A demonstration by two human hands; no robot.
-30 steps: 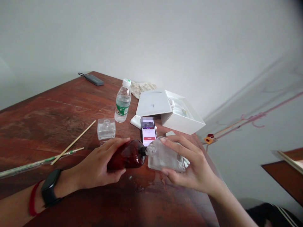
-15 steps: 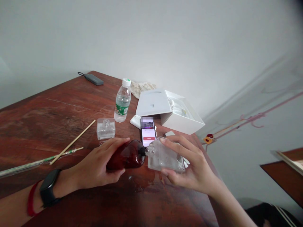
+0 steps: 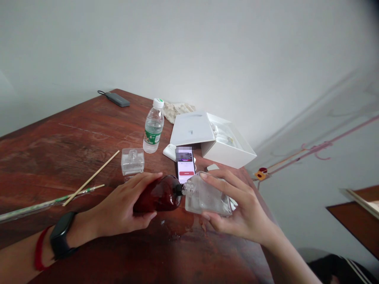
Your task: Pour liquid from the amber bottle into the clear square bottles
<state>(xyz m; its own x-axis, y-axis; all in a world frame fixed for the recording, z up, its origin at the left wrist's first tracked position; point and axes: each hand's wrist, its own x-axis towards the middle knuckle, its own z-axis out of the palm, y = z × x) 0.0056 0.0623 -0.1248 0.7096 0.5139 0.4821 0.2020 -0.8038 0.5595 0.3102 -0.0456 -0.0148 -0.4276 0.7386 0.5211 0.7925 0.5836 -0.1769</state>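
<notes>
A dark reddish-brown bottle [image 3: 161, 194] lies tilted on its side in the grip of my left hand [image 3: 127, 203], its black neck pointing right. My right hand [image 3: 237, 203] is closed round a clear glass bottle [image 3: 204, 197], also tilted, with its mouth facing left. The two necks meet mouth to mouth, above the table. Whether liquid is passing between them I cannot tell. Beneath the bottles, wet spots [image 3: 177, 228] shine on the wood. Left of them stands a second clear square glass bottle [image 3: 132, 162].
On the wooden table [image 3: 74, 142] are a water bottle [image 3: 153, 128], a lit phone [image 3: 186, 165], an open white box [image 3: 227, 148] and a crumpled cloth [image 3: 177, 110]. Chopsticks [image 3: 91, 177], one in a wrapper, lie at left. A grey device [image 3: 117, 98] sits at the far edge.
</notes>
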